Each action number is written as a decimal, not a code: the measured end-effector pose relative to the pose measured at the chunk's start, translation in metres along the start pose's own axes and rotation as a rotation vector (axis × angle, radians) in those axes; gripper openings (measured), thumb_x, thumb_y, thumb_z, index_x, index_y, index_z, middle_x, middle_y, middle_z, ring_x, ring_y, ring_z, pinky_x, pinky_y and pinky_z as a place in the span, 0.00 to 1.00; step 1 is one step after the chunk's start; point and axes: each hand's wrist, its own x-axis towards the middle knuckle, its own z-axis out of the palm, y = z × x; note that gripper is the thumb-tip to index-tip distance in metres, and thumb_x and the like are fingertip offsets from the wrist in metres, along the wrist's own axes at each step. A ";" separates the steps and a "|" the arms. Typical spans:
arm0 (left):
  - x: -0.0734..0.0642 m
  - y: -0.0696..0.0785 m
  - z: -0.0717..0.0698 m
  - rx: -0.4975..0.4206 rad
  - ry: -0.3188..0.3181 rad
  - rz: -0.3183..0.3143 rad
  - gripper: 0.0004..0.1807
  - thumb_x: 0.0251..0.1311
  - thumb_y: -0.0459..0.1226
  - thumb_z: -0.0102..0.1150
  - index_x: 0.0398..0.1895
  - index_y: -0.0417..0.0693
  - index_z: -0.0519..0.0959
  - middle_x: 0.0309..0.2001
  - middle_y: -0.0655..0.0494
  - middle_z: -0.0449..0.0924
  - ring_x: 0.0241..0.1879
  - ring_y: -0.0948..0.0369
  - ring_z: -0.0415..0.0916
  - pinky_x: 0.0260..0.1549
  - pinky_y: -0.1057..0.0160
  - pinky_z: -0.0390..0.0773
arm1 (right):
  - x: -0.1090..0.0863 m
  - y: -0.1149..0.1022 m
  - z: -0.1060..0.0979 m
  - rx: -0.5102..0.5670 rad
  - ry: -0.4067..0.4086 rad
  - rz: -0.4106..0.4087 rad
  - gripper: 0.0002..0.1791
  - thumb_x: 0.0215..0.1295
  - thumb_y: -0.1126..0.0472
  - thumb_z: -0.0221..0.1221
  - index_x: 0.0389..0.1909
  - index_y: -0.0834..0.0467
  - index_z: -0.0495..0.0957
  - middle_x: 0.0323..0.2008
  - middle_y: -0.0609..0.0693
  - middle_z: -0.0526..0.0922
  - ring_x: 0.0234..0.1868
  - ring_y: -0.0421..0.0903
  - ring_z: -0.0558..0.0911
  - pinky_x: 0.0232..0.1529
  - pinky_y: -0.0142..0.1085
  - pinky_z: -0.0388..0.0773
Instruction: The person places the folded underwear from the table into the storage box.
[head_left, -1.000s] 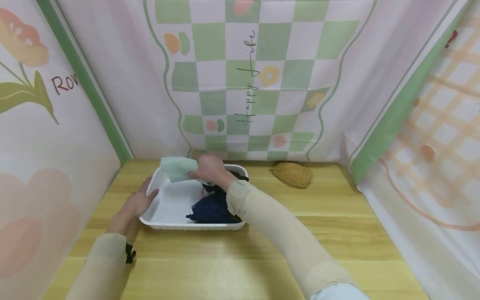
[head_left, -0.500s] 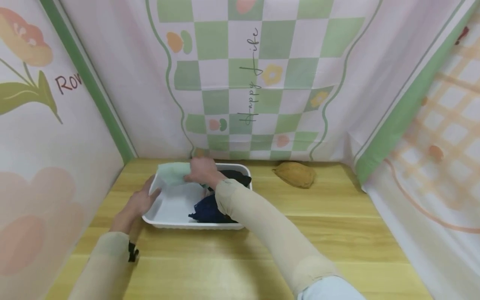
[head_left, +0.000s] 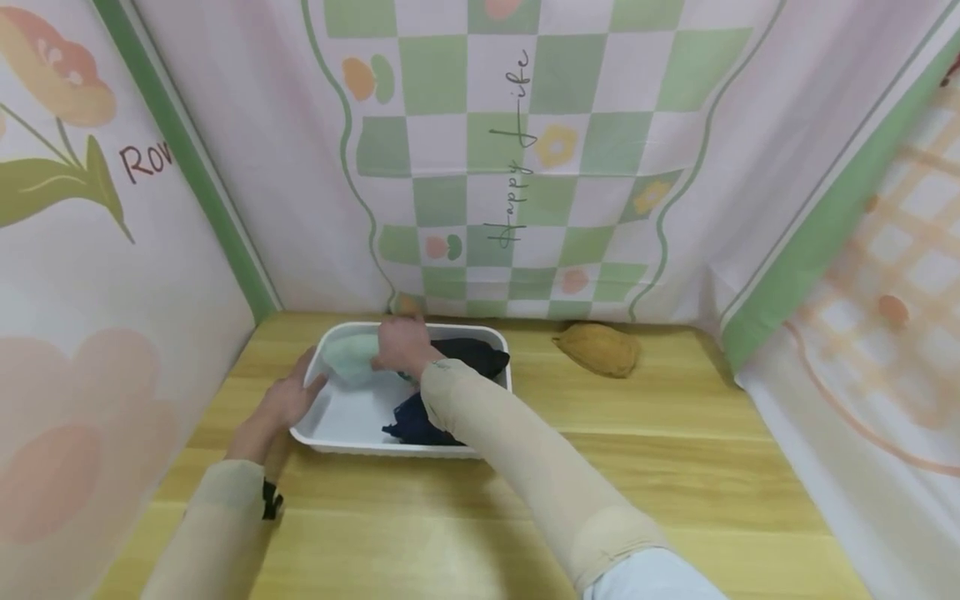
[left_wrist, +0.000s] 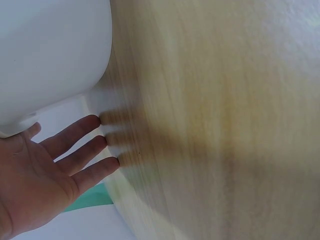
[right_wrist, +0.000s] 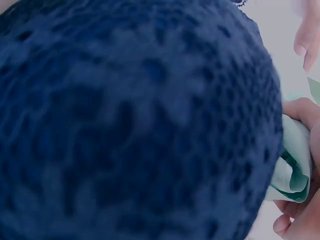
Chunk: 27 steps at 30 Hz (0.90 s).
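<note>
A white plastic tray (head_left: 352, 421) stands on the wooden table. My right hand (head_left: 403, 343), over its far side, grips a folded mint-green cloth (head_left: 350, 360) that lies low in the tray's far left corner. Its rolled end shows between the fingers in the right wrist view. At the tray's left end, my left hand (head_left: 291, 398) rests with the thumb at the rim. Its other fingers (left_wrist: 82, 152) are straight and spread outside the tray, tips at the tabletop. A black fabric bundle (head_left: 472, 357) and a navy lacy bundle (right_wrist: 145, 120) lie on the tray's right side, partly behind my right arm.
A mustard-yellow fabric bundle (head_left: 597, 349) lies on the table (head_left: 420, 525) right of the tray. A patterned cloth curtain (head_left: 517, 158) hangs right behind the table's far edge, with more printed cloth at both sides.
My right hand has lowered the mint-green cloth from above the rim into the tray's far left corner, uncovering more of the black bundle. The left hand stays at the tray's left end.
</note>
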 end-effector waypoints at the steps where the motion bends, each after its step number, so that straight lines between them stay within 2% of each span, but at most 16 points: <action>1: 0.000 0.000 0.000 0.001 -0.001 0.001 0.41 0.76 0.61 0.28 0.81 0.53 0.31 0.64 0.20 0.66 0.56 0.25 0.72 0.50 0.32 0.77 | 0.001 -0.001 0.002 0.002 -0.002 0.003 0.20 0.59 0.35 0.63 0.26 0.47 0.79 0.34 0.42 0.85 0.43 0.42 0.81 0.68 0.49 0.66; 7: 0.002 -0.002 0.001 -0.010 -0.012 -0.010 0.42 0.74 0.63 0.27 0.81 0.54 0.33 0.62 0.20 0.69 0.54 0.27 0.75 0.46 0.36 0.80 | 0.006 -0.004 0.012 0.006 -0.045 0.024 0.27 0.55 0.29 0.63 0.40 0.48 0.83 0.51 0.47 0.84 0.63 0.50 0.76 0.73 0.53 0.60; 10: 0.003 -0.001 0.000 -0.021 -0.025 -0.034 0.42 0.74 0.63 0.27 0.81 0.54 0.32 0.66 0.21 0.65 0.58 0.26 0.71 0.50 0.34 0.78 | 0.008 -0.003 0.012 0.009 -0.082 0.037 0.30 0.55 0.28 0.62 0.43 0.50 0.82 0.55 0.50 0.82 0.66 0.53 0.73 0.74 0.53 0.60; 14: 0.003 0.001 -0.003 -0.025 -0.028 -0.047 0.42 0.75 0.63 0.27 0.81 0.54 0.31 0.67 0.20 0.62 0.60 0.25 0.68 0.53 0.32 0.75 | 0.009 0.002 0.010 0.017 -0.084 0.047 0.27 0.58 0.30 0.61 0.42 0.50 0.82 0.52 0.49 0.83 0.62 0.52 0.74 0.70 0.53 0.64; 18: 0.005 0.001 -0.005 -0.018 -0.023 -0.040 0.42 0.75 0.62 0.26 0.81 0.53 0.32 0.66 0.20 0.63 0.59 0.26 0.70 0.51 0.34 0.77 | 0.009 0.010 0.010 0.029 -0.058 0.047 0.27 0.59 0.33 0.62 0.45 0.50 0.82 0.47 0.48 0.85 0.57 0.51 0.76 0.66 0.51 0.67; 23: 0.005 -0.002 -0.002 -0.014 -0.027 -0.042 0.42 0.75 0.62 0.26 0.81 0.52 0.31 0.67 0.20 0.63 0.58 0.27 0.71 0.50 0.36 0.78 | 0.006 0.015 0.009 0.033 -0.064 0.043 0.28 0.60 0.33 0.61 0.51 0.50 0.80 0.49 0.46 0.85 0.56 0.50 0.76 0.64 0.48 0.69; 27: 0.005 -0.003 0.000 -0.015 -0.030 -0.043 0.43 0.74 0.64 0.25 0.81 0.51 0.32 0.69 0.21 0.59 0.61 0.26 0.68 0.53 0.33 0.76 | 0.003 0.019 0.006 0.050 -0.076 0.040 0.26 0.62 0.34 0.60 0.50 0.49 0.80 0.51 0.45 0.84 0.56 0.50 0.77 0.63 0.47 0.70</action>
